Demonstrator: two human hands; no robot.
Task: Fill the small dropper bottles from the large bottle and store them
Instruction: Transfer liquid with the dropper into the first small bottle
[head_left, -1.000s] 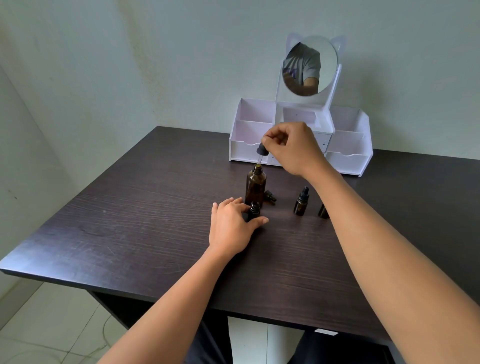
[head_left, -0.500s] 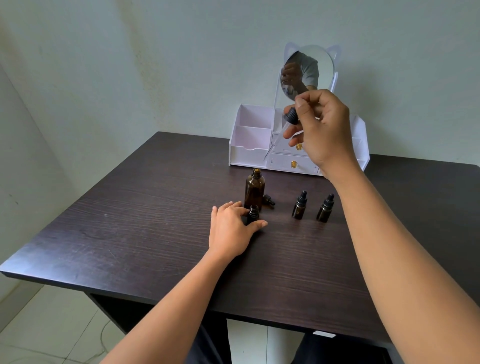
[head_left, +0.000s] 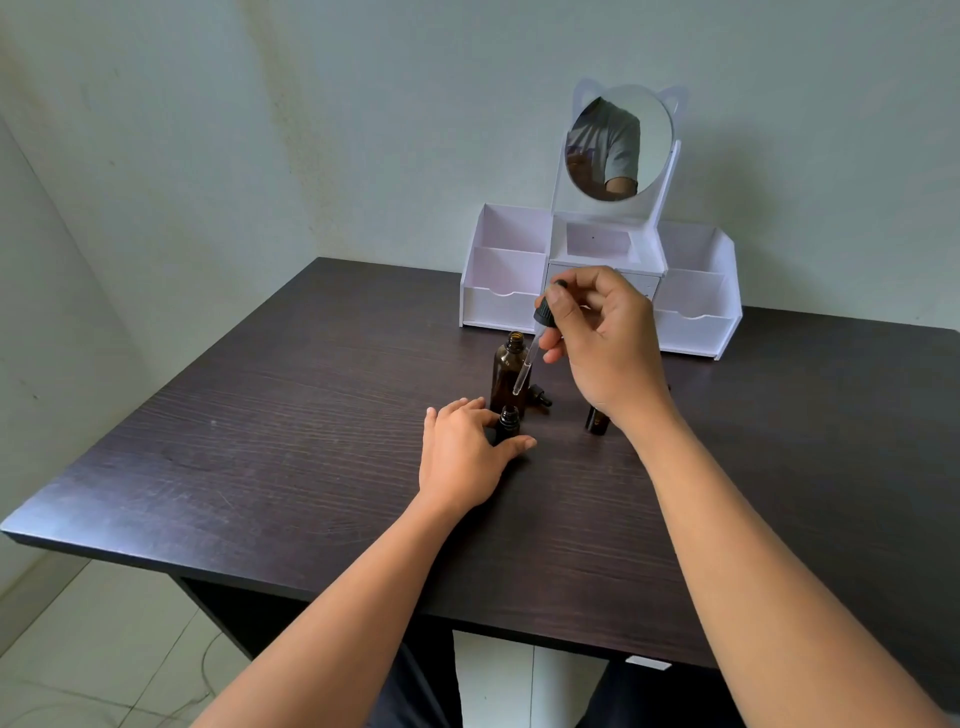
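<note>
Two hands work near the middle of the dark wood-grain tabletop (head_left: 260, 441). Nearest, the left hand (head_left: 462, 452) wraps thumb and fingers round the base of a small amber glass dropper bottle (head_left: 509, 422), which stands upright with its mouth open. Just above and behind it, the right hand (head_left: 605, 345) pinches the black ribbed cap of a clear glass pipette dropper (head_left: 525, 366). The dropper is tilted so that its tip hangs over the small bottle, not yet in the neck.

Behind them stands the large amber glass bottle (head_left: 501, 374), uncapped, with a small black dropper cap (head_left: 540, 396) lying on its side just beside it. A second small dark bottle (head_left: 597, 421) shows partly under the right wrist (whether it is filled I cannot tell). At the far edge sits a white plastic organiser (head_left: 506, 306) with open compartments, topped by a round cat-eared mirror (head_left: 618, 143).

This looks like the transfer step, large bottle to small. Next, the tip needs lowering straight into the narrow neck, with the left hand holding the bottle steady, before any squeeze. Whether the pipette holds liquid is too fine to see.
</note>
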